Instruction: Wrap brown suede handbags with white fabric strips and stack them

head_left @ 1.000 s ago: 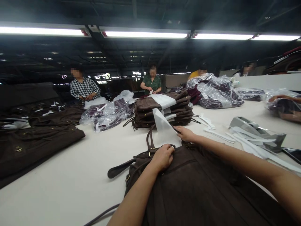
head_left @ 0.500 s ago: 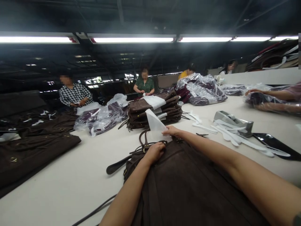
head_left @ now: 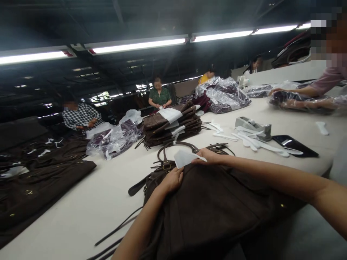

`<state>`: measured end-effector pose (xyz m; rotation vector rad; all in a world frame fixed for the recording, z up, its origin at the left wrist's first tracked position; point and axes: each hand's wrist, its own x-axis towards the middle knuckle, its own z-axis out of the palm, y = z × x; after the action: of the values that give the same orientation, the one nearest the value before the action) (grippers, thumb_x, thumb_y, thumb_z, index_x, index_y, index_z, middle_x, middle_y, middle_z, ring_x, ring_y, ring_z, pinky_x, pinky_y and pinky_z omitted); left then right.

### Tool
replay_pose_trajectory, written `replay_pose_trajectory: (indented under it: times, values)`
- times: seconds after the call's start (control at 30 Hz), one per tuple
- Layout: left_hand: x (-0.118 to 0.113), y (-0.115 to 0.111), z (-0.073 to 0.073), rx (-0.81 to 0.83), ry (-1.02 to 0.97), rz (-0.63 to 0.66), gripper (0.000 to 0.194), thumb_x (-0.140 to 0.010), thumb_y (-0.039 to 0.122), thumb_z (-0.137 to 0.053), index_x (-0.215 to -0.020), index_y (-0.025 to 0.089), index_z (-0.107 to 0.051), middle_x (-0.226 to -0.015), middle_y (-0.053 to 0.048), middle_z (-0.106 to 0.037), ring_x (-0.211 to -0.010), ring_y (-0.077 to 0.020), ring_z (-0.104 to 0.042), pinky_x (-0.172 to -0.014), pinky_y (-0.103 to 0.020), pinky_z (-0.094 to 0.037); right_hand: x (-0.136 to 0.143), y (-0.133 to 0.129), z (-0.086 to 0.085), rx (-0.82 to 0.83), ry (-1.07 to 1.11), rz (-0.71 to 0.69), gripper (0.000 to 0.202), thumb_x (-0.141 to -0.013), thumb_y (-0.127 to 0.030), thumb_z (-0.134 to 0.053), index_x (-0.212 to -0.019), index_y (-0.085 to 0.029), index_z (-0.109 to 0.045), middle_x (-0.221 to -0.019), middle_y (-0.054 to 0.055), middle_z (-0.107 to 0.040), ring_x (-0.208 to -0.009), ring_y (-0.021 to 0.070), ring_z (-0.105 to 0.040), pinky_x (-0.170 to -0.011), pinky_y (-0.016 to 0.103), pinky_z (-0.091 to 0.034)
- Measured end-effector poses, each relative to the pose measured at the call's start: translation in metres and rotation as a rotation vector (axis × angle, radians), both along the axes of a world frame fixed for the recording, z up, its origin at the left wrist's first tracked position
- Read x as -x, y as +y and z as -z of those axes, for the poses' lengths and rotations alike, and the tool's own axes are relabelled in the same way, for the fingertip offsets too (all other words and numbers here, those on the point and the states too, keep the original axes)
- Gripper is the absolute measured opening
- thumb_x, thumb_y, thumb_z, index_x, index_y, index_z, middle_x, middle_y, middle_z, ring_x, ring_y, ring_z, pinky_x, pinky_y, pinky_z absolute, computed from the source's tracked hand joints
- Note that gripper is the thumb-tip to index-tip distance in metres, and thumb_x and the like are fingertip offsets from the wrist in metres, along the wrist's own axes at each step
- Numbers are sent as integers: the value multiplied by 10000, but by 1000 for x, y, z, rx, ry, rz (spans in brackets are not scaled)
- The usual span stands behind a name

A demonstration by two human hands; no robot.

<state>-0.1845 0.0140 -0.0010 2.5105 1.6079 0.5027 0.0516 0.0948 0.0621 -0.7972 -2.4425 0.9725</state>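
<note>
A large dark brown bag (head_left: 214, 202) lies in front of me, its looped handles at the far edge. Against that edge, a white sheet (head_left: 185, 158) is folded over between my hands. My left hand (head_left: 173, 179) is closed on the sheet's lower left corner, at the bag's top edge. My right hand (head_left: 208, 157) has its fingers closed round the sheet's right part, also touching the bag's edge. Beyond the handles stands a stack of brown bags (head_left: 170, 124) with white wraps.
White strips (head_left: 252, 139), a grey tape dispenser (head_left: 253, 126) and a black tablet (head_left: 295, 144) lie to the right. Plastic-wrapped bags (head_left: 116, 139) sit at the back left, more brown bags (head_left: 46, 180) at left. A co-worker's arm (head_left: 311, 90) reaches in from the right.
The white sheet, upright and pointed before, is now folded down toward the bag. My left hand has come onto it. The bag's handles show more, and the view has tilted and shifted right.
</note>
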Motion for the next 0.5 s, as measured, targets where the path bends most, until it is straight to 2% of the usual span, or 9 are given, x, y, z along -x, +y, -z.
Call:
replay_pose_trajectory:
  times: [0.1, 0.17, 0.27, 0.37, 0.5]
  values:
    - [-2, -3, 0, 67, 14, 47, 427, -903, 219, -393, -1282, 179, -585, -1293, -78, -624, -1235, -224, -543, -1089, -369, -414, -7, -31, 5, -213, -80, -98, 194, -805, -306, -612, -782, -169, -748, -798, 46, -728, -788, 222, -675, -741, 275, -478]
    - [-4, -2, -1, 118, 19, 94, 408, -861, 206, -455, -1235, 206, -618, -1256, -48, -650, -1233, -216, -542, -1124, -358, -367, -9, -49, 9, -314, -141, -127, 220, -808, -223, -592, -945, -202, -762, -1004, 60, -739, -973, 252, -677, -874, 299, -478]
    - [-4, 0, -1, 169, -1, 106, 385, -845, 213, -467, -1187, 203, -644, -1246, -48, -655, -1260, -225, -515, -1156, -383, -311, -17, -73, 17, -386, -234, -161, 321, -827, -201, -575, -1108, -199, -729, -1218, 91, -667, -1136, 271, -623, -977, 333, -460]
    - [-4, -1, 1, 188, -46, 40, 396, -870, 231, -405, -1180, 156, -642, -1336, -86, -590, -1316, -244, -456, -1151, -408, -312, -31, -88, 28, -359, -221, -188, 442, -834, -223, -597, -1269, -158, -644, -1394, 127, -524, -1257, 275, -534, -1057, 346, -418]
    - [-5, -9, -5, 209, -97, -56, 437, -883, 250, -360, -1225, 133, -605, -1386, -101, -543, -1301, -248, -472, -1118, -412, -357, -48, -92, 41, -308, -186, -209, 595, -790, -108, -594, -1379, -175, -543, -1501, 74, -388, -1340, 235, -441, -1118, 307, -350]
